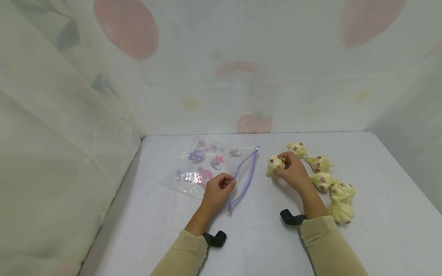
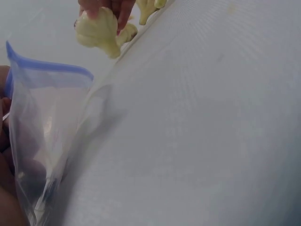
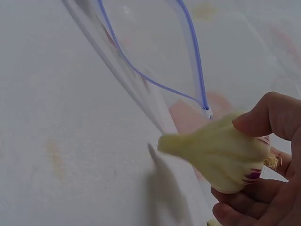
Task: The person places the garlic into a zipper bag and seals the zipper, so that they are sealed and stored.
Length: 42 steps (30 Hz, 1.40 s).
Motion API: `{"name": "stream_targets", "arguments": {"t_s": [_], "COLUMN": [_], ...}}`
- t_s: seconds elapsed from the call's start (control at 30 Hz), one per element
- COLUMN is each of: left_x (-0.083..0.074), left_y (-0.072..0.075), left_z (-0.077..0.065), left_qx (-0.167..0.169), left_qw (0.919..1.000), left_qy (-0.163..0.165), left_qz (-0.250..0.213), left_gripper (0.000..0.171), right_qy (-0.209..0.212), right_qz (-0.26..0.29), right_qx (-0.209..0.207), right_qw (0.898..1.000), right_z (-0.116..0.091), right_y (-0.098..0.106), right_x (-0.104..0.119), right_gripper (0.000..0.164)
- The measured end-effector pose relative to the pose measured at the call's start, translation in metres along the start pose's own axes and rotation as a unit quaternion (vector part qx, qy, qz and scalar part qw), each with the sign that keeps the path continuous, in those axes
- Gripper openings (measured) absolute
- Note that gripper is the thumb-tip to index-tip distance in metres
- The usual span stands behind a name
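Observation:
My left hand (image 1: 217, 191) pinches the near side of the mouth of a clear zip bag (image 1: 186, 182). The bag lies on the table with its purple zip rim (image 1: 249, 180) spread apart; in the left wrist view much of that hand is hidden behind the plastic (image 2: 42, 108). To the right of the mouth, my right hand (image 1: 295, 172) holds a garlic bulb (image 1: 275, 163), apart from the bag. Thumb and fingers grip the bulb (image 3: 221, 153) around its root end, and its stem points away from the palm in the right wrist view.
Several more garlic bulbs (image 1: 322, 181) lie in a loose group beside and beyond my right forearm. A white cloth covers the table (image 1: 255, 237). Printed curtains (image 1: 193, 84) hang behind it and at both sides.

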<state>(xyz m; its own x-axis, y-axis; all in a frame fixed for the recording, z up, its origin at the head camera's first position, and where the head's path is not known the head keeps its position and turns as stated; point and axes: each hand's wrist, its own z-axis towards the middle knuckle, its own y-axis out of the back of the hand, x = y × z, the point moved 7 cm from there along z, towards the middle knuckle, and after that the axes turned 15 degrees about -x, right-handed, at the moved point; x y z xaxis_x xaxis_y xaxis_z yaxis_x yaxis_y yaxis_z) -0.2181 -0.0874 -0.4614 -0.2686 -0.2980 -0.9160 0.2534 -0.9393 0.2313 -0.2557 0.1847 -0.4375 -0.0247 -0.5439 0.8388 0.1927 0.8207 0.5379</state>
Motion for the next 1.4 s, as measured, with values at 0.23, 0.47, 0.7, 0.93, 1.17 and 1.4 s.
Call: {"name": "stream_targets", "arguments": {"t_s": [0.23, 0.47, 0.7, 0.93, 1.17, 1.4], "left_x": [0.0, -0.005, -0.014, -0.017, -0.015, -0.014], "left_y": [-0.002, -0.012, -0.023, -0.028, -0.028, -0.025], "left_z": [0.001, -0.001, -0.002, -0.005, -0.006, -0.005], "left_qx": [0.0, 0.002, 0.018, 0.026, 0.026, 0.023], "left_qw": [1.0, 0.9993, 0.9962, 0.9962, 0.9971, 0.997], "left_qy": [-0.005, -0.023, -0.076, -0.081, -0.07, -0.073], "left_qz": [-0.003, 0.029, 0.038, 0.016, 0.011, 0.014], "left_gripper": [0.008, 0.007, 0.007, 0.005, 0.005, 0.005], "right_qy": [0.032, 0.057, 0.111, 0.089, 0.046, 0.019], "right_qz": [0.065, 0.075, -0.018, -0.065, -0.018, 0.012], "right_qx": [0.032, 0.07, 0.052, 0.022, -0.001, -0.012], "right_qw": [0.997, 0.993, 0.992, 0.994, 0.999, 1.0], "right_z": [-0.002, -0.017, -0.024, -0.021, -0.022, -0.021], "right_y": [-0.006, -0.022, -0.054, -0.068, -0.066, -0.072], "right_x": [0.009, 0.026, 0.031, 0.027, 0.028, 0.028], "right_gripper": [0.07, 0.073, 0.073, 0.072, 0.058, 0.033]}}
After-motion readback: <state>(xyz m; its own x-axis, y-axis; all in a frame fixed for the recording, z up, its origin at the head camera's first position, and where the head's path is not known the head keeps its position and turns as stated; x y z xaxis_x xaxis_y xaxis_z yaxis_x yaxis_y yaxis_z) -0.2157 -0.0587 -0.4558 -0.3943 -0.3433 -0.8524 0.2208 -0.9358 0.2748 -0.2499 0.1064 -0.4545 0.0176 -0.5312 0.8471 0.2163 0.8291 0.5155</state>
